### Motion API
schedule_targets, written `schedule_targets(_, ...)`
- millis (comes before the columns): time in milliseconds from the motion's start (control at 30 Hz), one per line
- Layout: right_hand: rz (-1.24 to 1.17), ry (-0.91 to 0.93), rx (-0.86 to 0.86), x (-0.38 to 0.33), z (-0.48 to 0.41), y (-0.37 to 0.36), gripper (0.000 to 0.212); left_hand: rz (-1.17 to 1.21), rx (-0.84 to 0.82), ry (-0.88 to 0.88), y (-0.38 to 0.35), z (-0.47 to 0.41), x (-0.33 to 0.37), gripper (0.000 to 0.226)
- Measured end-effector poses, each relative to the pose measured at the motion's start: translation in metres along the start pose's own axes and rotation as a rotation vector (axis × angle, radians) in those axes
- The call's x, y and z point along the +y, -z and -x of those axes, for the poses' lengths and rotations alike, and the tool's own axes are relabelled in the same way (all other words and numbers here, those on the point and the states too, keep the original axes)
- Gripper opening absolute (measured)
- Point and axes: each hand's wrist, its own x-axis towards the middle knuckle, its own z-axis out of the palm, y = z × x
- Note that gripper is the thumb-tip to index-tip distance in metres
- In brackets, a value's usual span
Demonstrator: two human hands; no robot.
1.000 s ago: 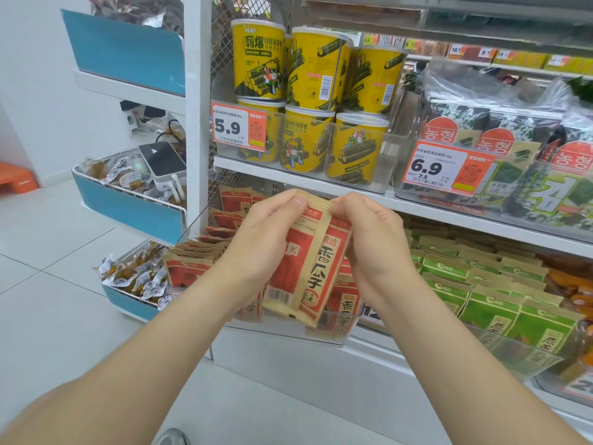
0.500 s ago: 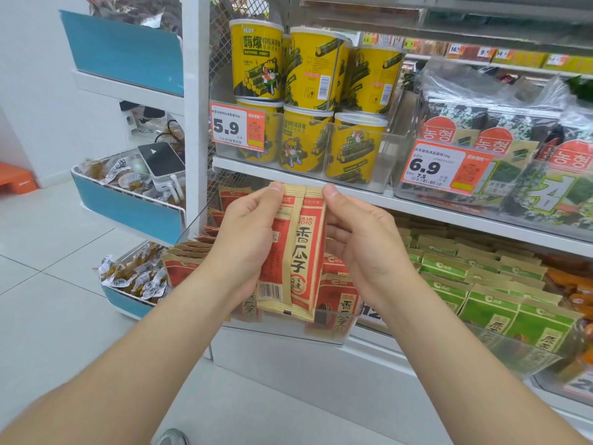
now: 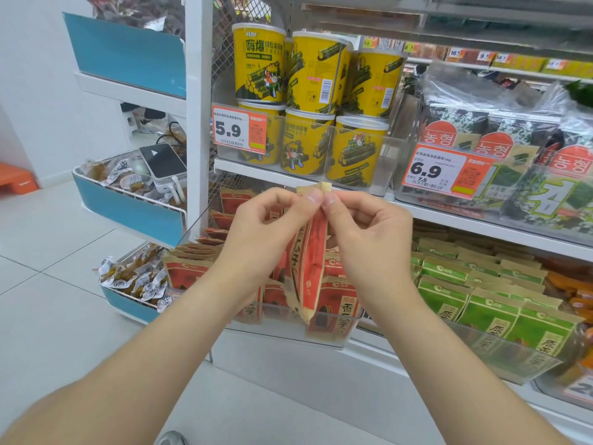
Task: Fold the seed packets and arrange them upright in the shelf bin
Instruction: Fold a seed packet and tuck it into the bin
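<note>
A red and tan seed packet [image 3: 309, 261] hangs upright in front of the lower shelf, folded lengthwise into a narrow strip. My left hand [image 3: 266, 232] and my right hand [image 3: 362, 232] both pinch its top edge between thumb and fingertips, close together. Below and behind it sits the clear shelf bin [image 3: 321, 340], holding several more red seed packets [image 3: 337, 300] standing upright. More of the same red packets [image 3: 189, 268] lean in a row at the bin's left.
Green packets [image 3: 487, 303] fill the neighbouring clear bin on the right. Yellow tubs [image 3: 314, 78] and seaweed packs [image 3: 513, 155] stand on the shelf above. Blue end bins [image 3: 128, 210] with wrapped snacks are at the left, over white floor tiles.
The packet has been folded narrower, from a flat face to a thin strip. Both hands have slid up from its sides to pinch the top edge.
</note>
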Motion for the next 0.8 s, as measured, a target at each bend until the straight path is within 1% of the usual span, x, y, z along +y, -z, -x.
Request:
schedule_targets(33, 0.042, 0.047, 0.009, 0.000, 0.001, 0.000, 0.014, -0.007, -0.010, -0.023, -0.002, 0.001, 0.001, 0.038)
schedule_targets(100, 0.082, 0.104, 0.006, 0.000, 0.003, -0.002, 0.016, -0.007, -0.015, -0.049, -0.003, 0.000, 0.000, 0.023)
schedule_targets(167, 0.085, 0.116, 0.004, 0.001, 0.005, -0.005, 0.017, 0.058, -0.034, 0.000, 0.000, -0.002, -0.001, 0.013)
schedule_targets(267, 0.074, 0.100, 0.008, 0.002, 0.005, -0.008, 0.016, 0.140, -0.072, 0.088, 0.005, -0.004, 0.000, 0.010)
schedule_targets(433, 0.043, 0.081, -0.020, 0.001, 0.005, -0.007, 0.010, 0.237, -0.086, 0.116, 0.004, -0.004, 0.001, 0.018)
schedule_targets(500, 0.042, 0.049, -0.087, -0.002, 0.003, -0.004, 0.003, 0.299, -0.065, 0.113, 0.002, -0.005, 0.000, 0.020)
schedule_targets(633, 0.249, 0.038, -0.282, 0.001, 0.001, 0.001, 0.011, 0.395, 0.093, 0.106, 0.003, -0.009, -0.001, 0.024)
schedule_targets(667, 0.293, 0.000, -0.319, 0.003, 0.001, 0.001, 0.015, 0.428, 0.134, 0.109, 0.004, -0.011, 0.000, 0.023)
schedule_targets(733, 0.313, -0.132, -0.403, 0.005, 0.001, 0.001, 0.025, 0.485, 0.189, 0.122, 0.008, -0.014, 0.000, 0.020)
schedule_targets(800, 0.277, -0.246, -0.459, 0.005, 0.001, 0.001, 0.026, 0.486, 0.188, 0.132, 0.010, -0.017, -0.001, 0.018)
